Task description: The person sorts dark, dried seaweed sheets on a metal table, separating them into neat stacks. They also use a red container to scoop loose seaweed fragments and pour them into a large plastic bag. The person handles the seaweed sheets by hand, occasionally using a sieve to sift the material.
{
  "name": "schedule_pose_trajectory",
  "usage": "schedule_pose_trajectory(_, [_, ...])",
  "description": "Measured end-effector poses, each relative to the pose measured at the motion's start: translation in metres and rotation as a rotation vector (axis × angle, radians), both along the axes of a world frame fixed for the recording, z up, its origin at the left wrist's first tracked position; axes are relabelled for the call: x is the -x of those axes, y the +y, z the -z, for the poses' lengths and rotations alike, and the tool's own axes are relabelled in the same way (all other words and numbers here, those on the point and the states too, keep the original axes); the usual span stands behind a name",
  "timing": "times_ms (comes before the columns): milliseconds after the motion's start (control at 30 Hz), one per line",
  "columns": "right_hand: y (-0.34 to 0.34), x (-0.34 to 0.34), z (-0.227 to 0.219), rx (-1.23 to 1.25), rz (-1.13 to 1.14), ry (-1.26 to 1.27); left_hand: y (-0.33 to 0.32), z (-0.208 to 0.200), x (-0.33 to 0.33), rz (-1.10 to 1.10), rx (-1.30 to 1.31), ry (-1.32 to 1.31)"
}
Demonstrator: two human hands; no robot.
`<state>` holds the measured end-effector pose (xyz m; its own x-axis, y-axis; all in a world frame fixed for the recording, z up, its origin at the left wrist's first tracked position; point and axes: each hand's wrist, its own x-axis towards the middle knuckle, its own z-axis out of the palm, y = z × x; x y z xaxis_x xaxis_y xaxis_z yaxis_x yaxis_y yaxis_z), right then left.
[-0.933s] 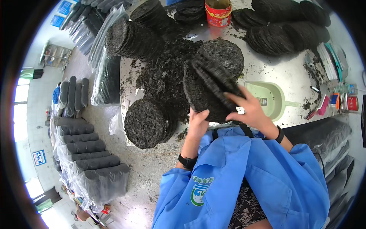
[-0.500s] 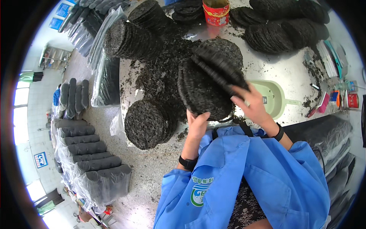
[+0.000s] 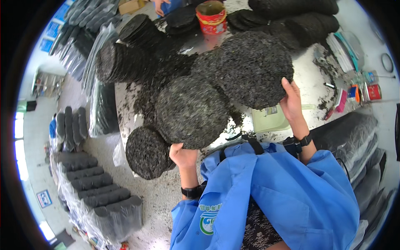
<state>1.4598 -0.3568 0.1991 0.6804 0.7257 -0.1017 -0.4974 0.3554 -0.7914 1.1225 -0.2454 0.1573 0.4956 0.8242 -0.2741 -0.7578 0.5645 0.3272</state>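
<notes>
Holding two dark discs point(image 3: 216, 89) flat-faces-up, spread left-right; left hand point(image 3: 182, 156), right hand point(image 3: 291, 102).

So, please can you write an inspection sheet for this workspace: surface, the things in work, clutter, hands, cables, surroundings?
Surface: pale table, strewn with dark crumbs.
Job's things: two round dark flaky discs held up, one by the left hand, one by the right hand; another disc stack at the table edge.
Clutter: red tin, pale green tray, small tools and containers at the right.
Grippers: left hand grips its disc's lower edge; right hand grips its disc's right edge.
Cables: nothing seen.
Surroundings: bagged disc rolls on the floor, more stacks on the table.
</notes>
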Motion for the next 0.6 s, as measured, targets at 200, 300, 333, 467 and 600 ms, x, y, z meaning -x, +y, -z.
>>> schedule_pose_trajectory(200, [-0.004,-0.004,-0.005,-0.002,0.025,-0.057,0.004,-0.006,-0.007,0.035,-0.067,-0.037])
schedule_pose_trajectory(300, [0.006,0.01,-0.022,-0.014,0.102,-0.115,0.004,-0.012,-0.008,0.064,-0.128,-0.048])
schedule_pose_trajectory(333, [0.002,0.007,-0.02,0.119,0.096,-0.241,0.003,-0.011,-0.011,0.052,-0.129,-0.026])
schedule_pose_trajectory(467, [0.004,0.02,-0.029,0.296,0.159,-0.947,0.003,-0.024,-0.033,0.039,-0.118,0.002])
schedule_pose_trajectory(600, [0.021,0.073,-0.044,0.234,-0.062,-1.577,-0.005,-0.019,-0.057,0.194,-0.309,0.106])
